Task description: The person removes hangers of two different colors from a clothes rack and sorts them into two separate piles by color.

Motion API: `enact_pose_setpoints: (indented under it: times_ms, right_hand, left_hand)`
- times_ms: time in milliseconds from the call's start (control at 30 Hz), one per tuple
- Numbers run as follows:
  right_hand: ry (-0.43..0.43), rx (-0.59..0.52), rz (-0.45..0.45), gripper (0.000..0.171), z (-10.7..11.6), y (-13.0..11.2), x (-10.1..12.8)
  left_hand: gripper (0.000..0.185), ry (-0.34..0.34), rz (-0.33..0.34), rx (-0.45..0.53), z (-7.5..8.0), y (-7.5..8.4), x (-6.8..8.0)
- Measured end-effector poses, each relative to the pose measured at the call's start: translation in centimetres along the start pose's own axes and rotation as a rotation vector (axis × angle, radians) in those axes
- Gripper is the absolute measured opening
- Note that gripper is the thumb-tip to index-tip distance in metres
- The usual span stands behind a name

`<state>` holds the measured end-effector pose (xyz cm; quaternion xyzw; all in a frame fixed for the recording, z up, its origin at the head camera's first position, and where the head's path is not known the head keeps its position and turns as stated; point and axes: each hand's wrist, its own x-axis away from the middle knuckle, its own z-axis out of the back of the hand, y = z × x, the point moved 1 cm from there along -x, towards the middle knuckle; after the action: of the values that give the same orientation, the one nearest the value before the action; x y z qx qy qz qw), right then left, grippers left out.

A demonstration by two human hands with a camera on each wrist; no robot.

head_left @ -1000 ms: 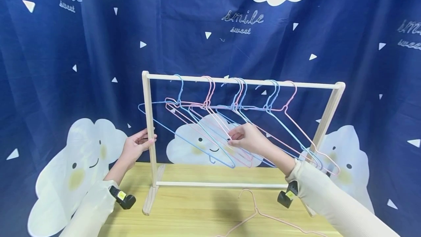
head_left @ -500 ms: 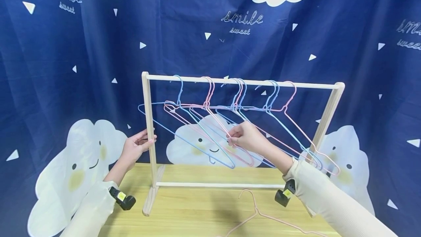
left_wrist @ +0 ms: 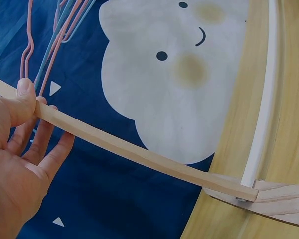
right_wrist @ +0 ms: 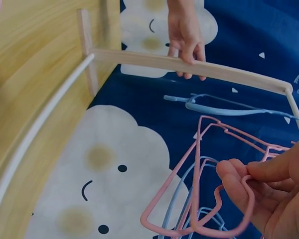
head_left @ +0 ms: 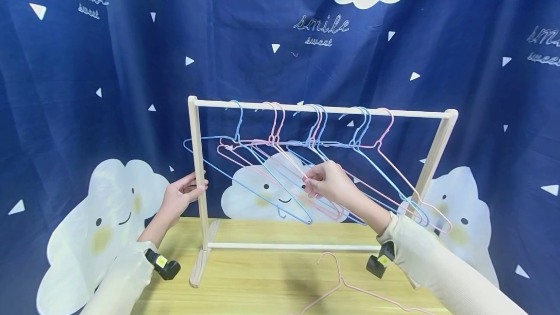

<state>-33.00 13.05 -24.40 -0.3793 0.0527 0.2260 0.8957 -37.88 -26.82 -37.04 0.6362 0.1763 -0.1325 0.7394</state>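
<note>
Pink hanger [head_left: 280, 169] hangs by its hook on the top rail of the wooden rack [head_left: 323, 109], its long lower wire slanting down to the right, and the right hand [head_left: 325, 183] pinches this wire between thumb and fingers [right_wrist: 239, 181] near the middle. Left hand [head_left: 179, 193] is further away, its thumb and fingers curled around the left post [left_wrist: 114, 144] of the rack. Blue and pink hangers fill the rail, and one more pink hanger [head_left: 345, 286] lies flat on the counter [head_left: 262, 276].
</note>
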Motion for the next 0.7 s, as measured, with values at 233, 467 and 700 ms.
enact_pose_setpoints:
  times_ms: [233,467,700]
  right_hand:
    - [0.053,-0.007,0.016,0.013,0.11,-0.39,0.21]
    - [0.085,-0.015,0.013,0.015,0.23,-0.66,0.29]
    - [0.106,-0.028,0.038,0.015,0.58,-0.95,0.19]
  left_hand:
    - [0.059,-0.001,0.002,-0.008,-0.02,0.0,0.02]
    - [0.059,-0.002,0.0,-0.005,-0.08,-0.09,0.06]
    - [0.059,-0.002,-0.024,0.02,-0.08,-0.08,-0.1]
